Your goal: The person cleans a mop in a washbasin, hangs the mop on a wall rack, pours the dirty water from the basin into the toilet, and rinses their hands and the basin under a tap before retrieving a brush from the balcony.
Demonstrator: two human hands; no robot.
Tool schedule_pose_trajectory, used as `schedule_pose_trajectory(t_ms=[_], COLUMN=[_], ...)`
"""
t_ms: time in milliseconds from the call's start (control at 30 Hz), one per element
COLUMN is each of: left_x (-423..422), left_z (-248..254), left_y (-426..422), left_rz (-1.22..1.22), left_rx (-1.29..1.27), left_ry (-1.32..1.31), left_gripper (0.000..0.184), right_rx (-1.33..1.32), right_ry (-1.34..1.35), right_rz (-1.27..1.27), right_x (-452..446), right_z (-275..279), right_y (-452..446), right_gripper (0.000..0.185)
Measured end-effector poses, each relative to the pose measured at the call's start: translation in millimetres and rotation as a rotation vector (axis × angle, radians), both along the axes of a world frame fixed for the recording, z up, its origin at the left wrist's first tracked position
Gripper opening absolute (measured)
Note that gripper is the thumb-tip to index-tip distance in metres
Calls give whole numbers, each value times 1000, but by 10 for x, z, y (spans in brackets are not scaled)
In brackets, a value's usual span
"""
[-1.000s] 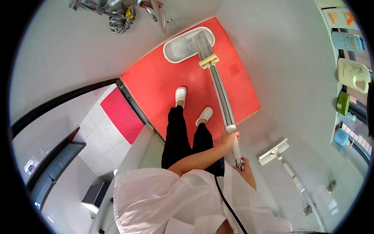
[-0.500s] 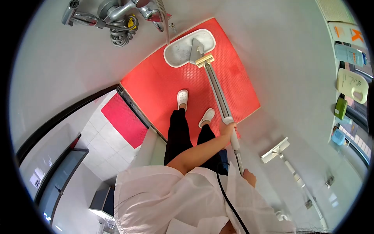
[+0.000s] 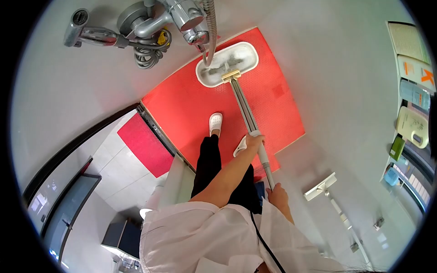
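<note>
A long-handled mop [image 3: 243, 103] slants away from me, its pole silver and grey with a cream-yellow squeeze bracket near the far end. Past the bracket, its head lies in a white oblong basin [image 3: 208, 83] of foamy, greyish water, mostly hidden by suds. My left hand [image 3: 255, 139] is wrapped round the grey grip midway along the pole, above my white clogs. Closer to my body, my right hand [image 3: 277, 196] closes on the pole's near end.
Red textured matting [image 3: 182, 104] covers the floor. A chrome shower mixer [image 3: 184, 20] with hoses juts from the wall ahead. On the right, a white squeegee [image 3: 320, 186] leans and bottles [image 3: 413, 125] line a shelf. A doorway sill [image 3: 159, 132] lies left.
The mop head has gone from standing upright in the basin to lying lower in the suds. The bracket has shifted left, and both hands moved left with the pole.
</note>
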State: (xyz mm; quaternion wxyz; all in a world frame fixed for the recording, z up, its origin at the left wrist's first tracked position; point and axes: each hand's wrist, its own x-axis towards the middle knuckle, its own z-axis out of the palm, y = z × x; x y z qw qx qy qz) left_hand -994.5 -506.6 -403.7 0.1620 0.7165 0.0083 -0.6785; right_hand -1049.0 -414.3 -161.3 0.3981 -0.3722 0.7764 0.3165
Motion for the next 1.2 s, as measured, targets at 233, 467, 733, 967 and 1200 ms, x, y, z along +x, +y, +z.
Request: schedule_pose_trajectory(t_ms=[233, 467, 733, 967, 1200], left_x=[71, 129, -269, -532, -1019], left_z=[-130, 239, 338, 1235, 1139], left_y=[45, 51, 882, 1312, 1989], left_rz=[10, -70, -74, 393, 318], left_rx=[18, 7, -160, -145, -52], left_ry=[125, -22, -38, 333, 188], left_gripper=[72, 63, 58, 49, 39], right_rx=[-44, -176, -9, 169, -42], right_ry=[-29, -375, -563, -608, -491], right_rz=[-9, -280, -681, -1154, -659], right_x=[13, -194, -641, -1133, -1294], right_z=[-182, -236, 256, 516, 595], right_y=[107, 432, 850, 1634, 2234], right_gripper=[38, 33, 21, 17, 25])
